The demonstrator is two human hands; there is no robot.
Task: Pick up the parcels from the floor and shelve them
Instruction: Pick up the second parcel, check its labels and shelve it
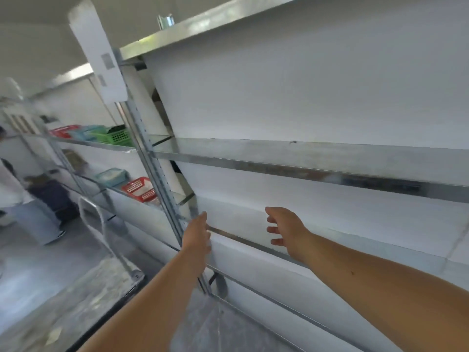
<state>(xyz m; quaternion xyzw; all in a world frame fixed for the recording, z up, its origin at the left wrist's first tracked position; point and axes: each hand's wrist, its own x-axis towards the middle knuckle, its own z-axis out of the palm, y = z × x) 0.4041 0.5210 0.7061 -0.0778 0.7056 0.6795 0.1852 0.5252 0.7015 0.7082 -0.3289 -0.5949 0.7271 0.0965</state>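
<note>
Before the metal shelf (pixel 317 171) (running left-right), both hands empty, spread.

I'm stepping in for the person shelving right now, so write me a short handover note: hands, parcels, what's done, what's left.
Left hand: open and empty, held out by the metal upright of the shelving.
Right hand: open and empty, fingers spread, over the front edge of the lower shelf.
Parcels: none in view, neither in the hands nor on the shelves in front; the middle shelf here is bare.
Nearby: a trolley stands to the left; coloured baskets sit on the next bay.
Done: cannot tell from this view.
Left: find any parcels on the floor, out of view here, and shelve them.
</note>
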